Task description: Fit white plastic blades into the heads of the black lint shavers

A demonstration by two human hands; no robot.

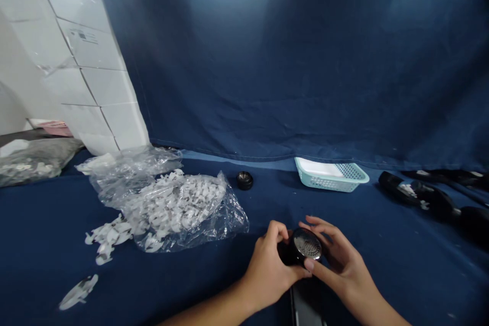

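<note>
A round black cap with a perforated metal face (pixel 306 244) is held between a left hand (pixel 265 277) and a right hand (pixel 338 260), above a table covered in blue cloth (pixel 198 285). The cap is clamped from both sides: the left fingers (pixel 273 232) are curled together over its black side, while the right fingers (pixel 317 224) are arched over its top and the right thumb (pixel 308 265) is pressed beneath it. Just below the fingers, a dark oblong object (pixel 305 305) is partly visible. To the left of the left fingers lies a crumpled clear plastic bag (pixel 233 221), with white pieces (pixel 171 204) inside it and more loose white pieces (pixel 109 234) scattered beside it. Farther ahead of the fingers are a small round black cap (pixel 244 180) and a pale teal plastic basket (pixel 353 183). Black cylindrical objects (pixel 416 193) lie beyond the right fingers. A blue cloth (pixel 290 61) hangs behind everything.
</note>
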